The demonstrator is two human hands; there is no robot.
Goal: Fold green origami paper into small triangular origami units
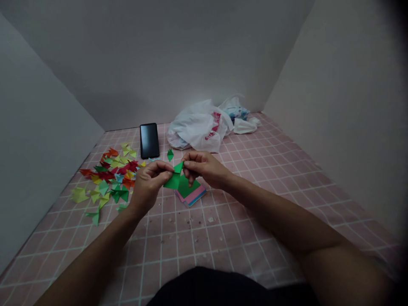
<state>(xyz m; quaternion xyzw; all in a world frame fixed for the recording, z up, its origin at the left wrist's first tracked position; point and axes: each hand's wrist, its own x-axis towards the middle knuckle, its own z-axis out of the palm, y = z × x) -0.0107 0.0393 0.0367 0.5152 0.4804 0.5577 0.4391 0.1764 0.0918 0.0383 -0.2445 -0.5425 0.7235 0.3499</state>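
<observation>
A green sheet of origami paper (172,182), partly folded, is held up between my two hands. My left hand (149,182) pinches its left edge between thumb and fingers. At its upper right corner, the thumb and index finger of my right hand (204,168) are closed on the paper. Just below lies a stack of square coloured paper (190,194), a green sheet on top with pink and blue edges showing beneath. A small folded green paper piece (170,154) sits beyond my hands.
Many folded paper pieces (119,193) in red, yellow, orange, green and blue lie scattered at the left. Behind them is a black phone (149,141). White plastic bags (200,125) rest against the back wall. A pink checked cloth (229,238) covers the surface, with small bits on it.
</observation>
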